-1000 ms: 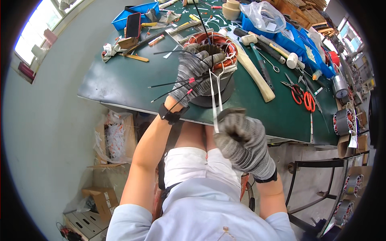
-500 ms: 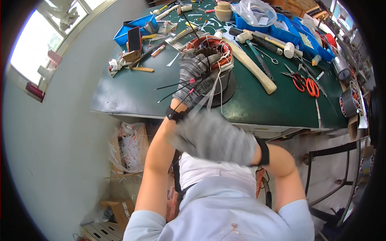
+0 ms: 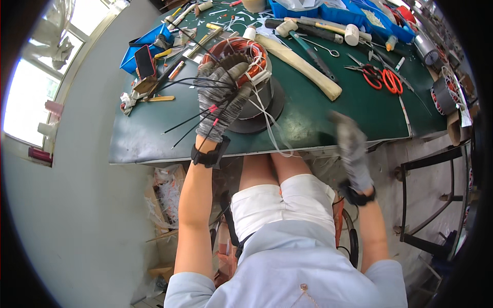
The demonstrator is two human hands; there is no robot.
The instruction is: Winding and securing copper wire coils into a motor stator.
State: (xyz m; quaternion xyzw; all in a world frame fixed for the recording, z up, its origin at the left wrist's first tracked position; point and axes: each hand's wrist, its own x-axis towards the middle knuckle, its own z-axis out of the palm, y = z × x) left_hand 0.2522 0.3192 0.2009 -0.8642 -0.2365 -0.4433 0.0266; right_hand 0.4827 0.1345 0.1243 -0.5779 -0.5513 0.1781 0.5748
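Observation:
A motor stator [image 3: 263, 64] with red-brown copper windings sits tilted on a dark round base [image 3: 275, 105] near the table's front edge. My left hand [image 3: 222, 92], in a grey knit glove, grips the near left side of the stator, its fingertips at the inner rim. Black lead wires [image 3: 177, 123], some with pink sleeves, fan out around that hand. White lacing cord [image 3: 267, 115] trails from the winding over the table edge. Off to the right, my gloved right hand [image 3: 352, 146] hovers by the table edge, apart from the stator; its fingers are smeared by motion.
Right of the stator lie a wooden handle [image 3: 303, 69], a teal-handled mallet [image 3: 313, 54] and red-handled scissors [image 3: 393, 81]. Blue bins [image 3: 334, 15] line the back. At left are a phone [image 3: 145, 62] and another blue bin [image 3: 134, 49]. A second stator [image 3: 446, 97] stands far right.
My right hand has swung from beside my left wrist out to the right, over the table's front edge. My left hand stays on the stator. The view has shifted slightly.

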